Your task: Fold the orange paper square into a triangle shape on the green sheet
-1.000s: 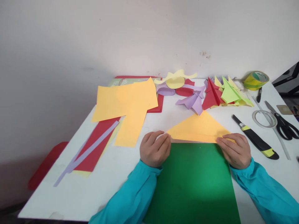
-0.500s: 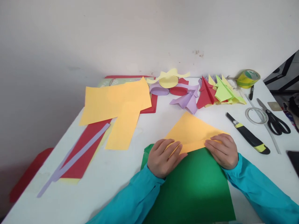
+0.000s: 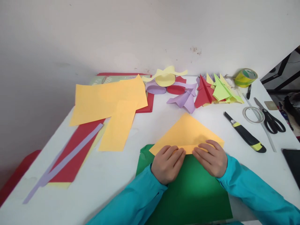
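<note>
A triangular piece of folded orange paper (image 3: 185,131) lies with its point away from me, its near edge turned up in a narrow strip. My left hand (image 3: 168,164) grips that strip left of its middle, fingers closed on the fold. Close beside it, my right hand (image 3: 212,157) holds the same strip on the right, fingertips pressed on the paper. Beneath both hands is a green sheet (image 3: 189,193), its far left corner curled.
Left are orange sheets (image 3: 105,103), a red sheet (image 3: 77,153) and purple strips (image 3: 75,153). Folded paper planes (image 3: 205,92) stand at the back. On the right lie a utility knife (image 3: 246,132), scissors (image 3: 272,120), a tape roll (image 3: 253,115) and wide yellow tape (image 3: 245,78).
My right hand has slid left along the folded edge, closer to my left hand. The paper's left corner now shows past my left hand. The view has shifted slightly.
</note>
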Action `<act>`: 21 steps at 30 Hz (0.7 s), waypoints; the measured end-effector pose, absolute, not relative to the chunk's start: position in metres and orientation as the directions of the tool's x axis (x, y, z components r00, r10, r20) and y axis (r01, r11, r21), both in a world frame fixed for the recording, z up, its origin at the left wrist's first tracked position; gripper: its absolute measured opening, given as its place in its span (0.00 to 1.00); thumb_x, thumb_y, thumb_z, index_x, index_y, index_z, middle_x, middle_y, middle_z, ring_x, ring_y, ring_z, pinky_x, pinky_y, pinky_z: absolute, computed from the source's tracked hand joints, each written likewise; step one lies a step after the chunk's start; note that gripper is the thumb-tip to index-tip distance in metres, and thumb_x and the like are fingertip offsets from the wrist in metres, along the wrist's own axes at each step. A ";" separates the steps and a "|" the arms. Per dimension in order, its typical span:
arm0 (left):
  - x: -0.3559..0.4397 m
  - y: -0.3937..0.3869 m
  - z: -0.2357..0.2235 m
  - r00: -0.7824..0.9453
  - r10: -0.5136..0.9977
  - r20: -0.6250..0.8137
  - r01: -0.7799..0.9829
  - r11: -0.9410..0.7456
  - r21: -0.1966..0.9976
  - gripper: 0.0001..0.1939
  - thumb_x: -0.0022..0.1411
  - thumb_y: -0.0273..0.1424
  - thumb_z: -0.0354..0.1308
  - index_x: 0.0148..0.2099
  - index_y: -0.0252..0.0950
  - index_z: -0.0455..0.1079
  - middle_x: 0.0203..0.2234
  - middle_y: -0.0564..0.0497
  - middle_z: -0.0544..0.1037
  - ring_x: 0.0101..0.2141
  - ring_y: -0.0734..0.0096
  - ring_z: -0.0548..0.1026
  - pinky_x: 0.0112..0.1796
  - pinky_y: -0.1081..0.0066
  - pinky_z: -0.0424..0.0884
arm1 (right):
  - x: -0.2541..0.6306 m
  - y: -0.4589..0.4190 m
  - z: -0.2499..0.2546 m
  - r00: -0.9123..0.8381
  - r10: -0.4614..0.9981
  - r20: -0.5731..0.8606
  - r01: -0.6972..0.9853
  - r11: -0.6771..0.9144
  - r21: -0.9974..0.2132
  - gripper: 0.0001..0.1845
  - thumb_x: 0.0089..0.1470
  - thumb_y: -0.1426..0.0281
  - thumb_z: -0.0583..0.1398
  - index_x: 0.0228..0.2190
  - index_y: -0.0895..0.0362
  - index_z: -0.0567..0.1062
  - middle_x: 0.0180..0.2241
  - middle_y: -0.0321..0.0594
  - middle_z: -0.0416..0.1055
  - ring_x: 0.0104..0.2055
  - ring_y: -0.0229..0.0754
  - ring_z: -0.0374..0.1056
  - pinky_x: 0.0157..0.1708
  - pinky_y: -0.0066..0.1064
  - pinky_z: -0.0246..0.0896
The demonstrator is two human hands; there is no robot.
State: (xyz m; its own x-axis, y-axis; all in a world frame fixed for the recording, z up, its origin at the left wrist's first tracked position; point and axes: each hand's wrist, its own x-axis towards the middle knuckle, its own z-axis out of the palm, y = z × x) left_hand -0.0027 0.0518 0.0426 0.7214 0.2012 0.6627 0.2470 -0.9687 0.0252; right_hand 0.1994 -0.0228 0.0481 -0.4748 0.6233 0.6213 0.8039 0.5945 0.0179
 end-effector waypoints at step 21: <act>-0.013 0.064 0.042 0.657 0.267 0.705 0.330 -0.943 0.048 0.09 0.57 0.19 0.57 0.41 0.32 0.69 0.29 0.47 0.79 0.31 0.66 0.75 0.29 0.67 0.71 | 0.238 -0.018 0.051 -0.381 0.637 0.670 0.897 0.429 0.102 0.07 0.49 0.77 0.63 0.34 0.58 0.74 0.31 0.36 0.78 0.37 0.43 0.71 0.40 0.40 0.61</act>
